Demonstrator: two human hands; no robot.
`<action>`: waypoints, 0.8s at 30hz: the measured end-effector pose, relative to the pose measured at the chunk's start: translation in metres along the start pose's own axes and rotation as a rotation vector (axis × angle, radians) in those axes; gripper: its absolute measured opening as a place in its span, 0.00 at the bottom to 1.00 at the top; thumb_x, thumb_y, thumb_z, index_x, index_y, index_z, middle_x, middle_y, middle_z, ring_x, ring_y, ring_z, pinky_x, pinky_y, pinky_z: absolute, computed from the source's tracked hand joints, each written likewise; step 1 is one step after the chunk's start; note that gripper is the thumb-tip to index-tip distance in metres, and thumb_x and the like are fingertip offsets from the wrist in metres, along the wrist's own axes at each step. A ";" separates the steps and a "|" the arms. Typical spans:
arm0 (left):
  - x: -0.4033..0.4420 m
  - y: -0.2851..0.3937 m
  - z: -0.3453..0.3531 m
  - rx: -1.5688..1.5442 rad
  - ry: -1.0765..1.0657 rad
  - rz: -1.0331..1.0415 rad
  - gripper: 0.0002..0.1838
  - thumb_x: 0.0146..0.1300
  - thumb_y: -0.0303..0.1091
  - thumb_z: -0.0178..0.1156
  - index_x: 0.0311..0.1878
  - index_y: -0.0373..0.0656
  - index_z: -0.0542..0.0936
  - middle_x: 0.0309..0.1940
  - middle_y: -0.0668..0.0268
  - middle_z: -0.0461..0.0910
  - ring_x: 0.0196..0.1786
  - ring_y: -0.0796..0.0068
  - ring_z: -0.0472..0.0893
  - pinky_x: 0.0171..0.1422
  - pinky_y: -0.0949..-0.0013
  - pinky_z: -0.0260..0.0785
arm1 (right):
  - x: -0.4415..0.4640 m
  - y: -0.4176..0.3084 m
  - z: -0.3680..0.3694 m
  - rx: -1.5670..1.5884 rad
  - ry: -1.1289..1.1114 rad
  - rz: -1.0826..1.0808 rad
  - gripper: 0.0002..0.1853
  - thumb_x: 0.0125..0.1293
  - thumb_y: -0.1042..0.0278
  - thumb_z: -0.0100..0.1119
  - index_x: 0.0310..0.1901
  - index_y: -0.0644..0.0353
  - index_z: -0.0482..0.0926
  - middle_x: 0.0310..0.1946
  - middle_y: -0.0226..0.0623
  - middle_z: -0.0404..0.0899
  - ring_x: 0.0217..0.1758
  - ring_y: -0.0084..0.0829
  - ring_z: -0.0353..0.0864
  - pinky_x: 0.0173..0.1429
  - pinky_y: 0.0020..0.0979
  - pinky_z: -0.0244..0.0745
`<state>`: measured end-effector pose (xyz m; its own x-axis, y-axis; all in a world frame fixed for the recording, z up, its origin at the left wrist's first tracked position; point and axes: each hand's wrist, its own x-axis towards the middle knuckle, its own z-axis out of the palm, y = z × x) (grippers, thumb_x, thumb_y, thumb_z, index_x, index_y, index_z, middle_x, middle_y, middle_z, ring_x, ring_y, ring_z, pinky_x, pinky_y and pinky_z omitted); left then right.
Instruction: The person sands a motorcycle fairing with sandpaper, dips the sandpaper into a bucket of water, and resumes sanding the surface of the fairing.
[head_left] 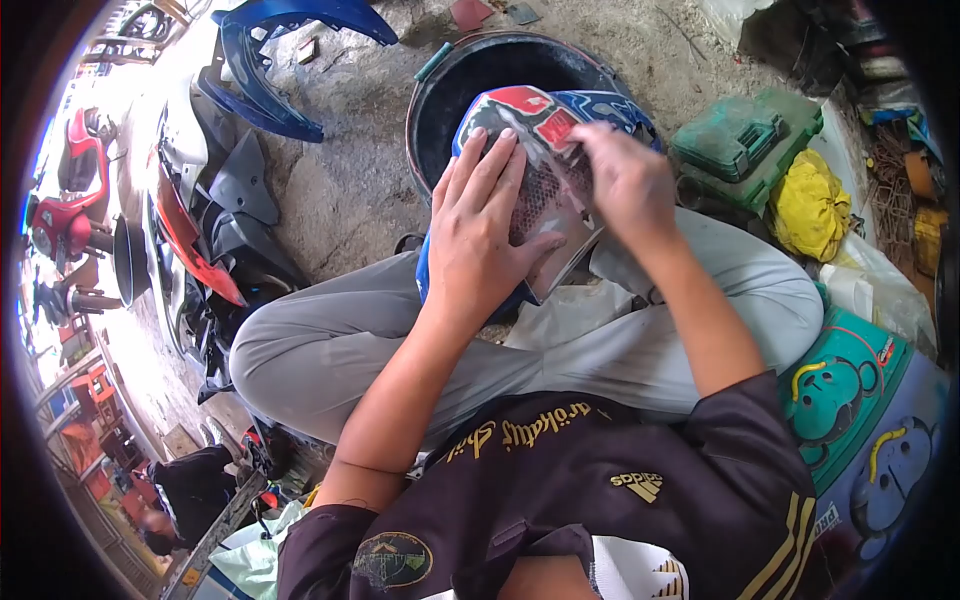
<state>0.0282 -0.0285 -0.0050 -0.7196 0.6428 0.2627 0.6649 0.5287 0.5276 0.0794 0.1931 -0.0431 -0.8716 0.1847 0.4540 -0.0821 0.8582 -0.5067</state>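
A motorcycle body panel (548,195) leans across my lap and the rim of a black tub (428,110). It is blue at the edges, with worn red patches, bare grey areas and a honeycomb-patterned middle. My left hand (478,225) lies flat on its left side, fingers stretched out and thumb spread across the lower part. On the upper right side is my right hand (628,180), blurred, with its fingers bent together against the surface beside a red patch (556,128). Whether anything sits under those fingertips I cannot make out.
Blue fairing pieces (262,75) lie on the concrete at upper left, above dark and red panels (190,235). Right of the tub are a green tool case (735,140) and a yellow bag (812,205). Another person (190,495) is at lower left.
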 end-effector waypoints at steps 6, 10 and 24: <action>-0.001 -0.001 0.001 0.006 0.007 0.001 0.55 0.43 0.46 0.89 0.78 0.39 0.81 0.82 0.57 0.77 0.87 0.49 0.69 0.89 0.46 0.63 | -0.009 -0.021 -0.001 0.003 -0.021 -0.104 0.13 0.76 0.77 0.60 0.55 0.58 0.90 0.47 0.43 0.94 0.46 0.49 0.95 0.50 0.48 0.89; -0.003 -0.002 0.001 -0.004 0.012 0.007 0.55 0.42 0.46 0.89 0.78 0.39 0.81 0.82 0.58 0.77 0.87 0.48 0.70 0.88 0.45 0.63 | 0.005 0.003 -0.002 -0.013 0.010 -0.044 0.12 0.76 0.76 0.60 0.55 0.58 0.89 0.47 0.47 0.93 0.45 0.51 0.94 0.50 0.48 0.89; -0.002 -0.002 0.003 0.010 0.017 0.017 0.55 0.41 0.48 0.89 0.77 0.39 0.82 0.81 0.58 0.78 0.87 0.48 0.70 0.88 0.45 0.63 | -0.001 0.009 0.005 0.040 0.056 -0.024 0.15 0.74 0.76 0.60 0.57 0.57 0.90 0.48 0.49 0.93 0.45 0.51 0.94 0.49 0.49 0.89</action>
<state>0.0287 -0.0296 -0.0091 -0.7112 0.6425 0.2854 0.6791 0.5229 0.5151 0.0777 0.1986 -0.0518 -0.8406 0.1921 0.5064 -0.1229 0.8429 -0.5238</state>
